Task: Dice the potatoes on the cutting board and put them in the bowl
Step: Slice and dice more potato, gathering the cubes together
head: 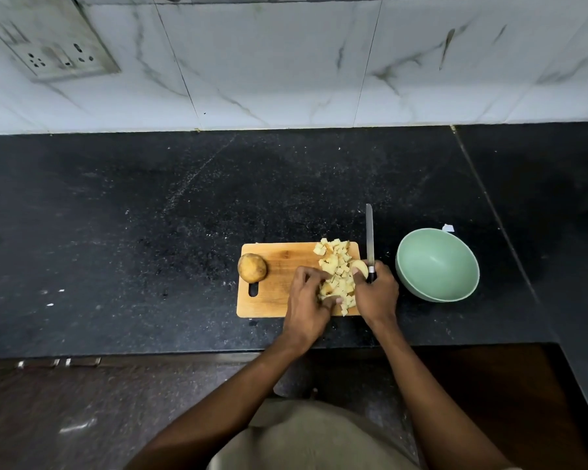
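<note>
A wooden cutting board (279,300) lies on the black counter. A whole unpeeled potato (252,268) sits at its left end. A heap of pale diced potato (336,266) covers its right part. My left hand (308,300) curls its fingers round pieces at the heap's near left side. My right hand (375,293) grips a knife (370,239) by its dark handle, blade pointing away past the board's right edge, thumb against a potato piece (360,266). A green bowl (437,264) stands empty to the right of the board.
The black stone counter (150,215) stretches wide to the left and behind the board. A marble-tiled wall with a socket panel (53,49) rises at the back. A small white scrap (448,227) lies behind the bowl. The counter's front edge runs just below the board.
</note>
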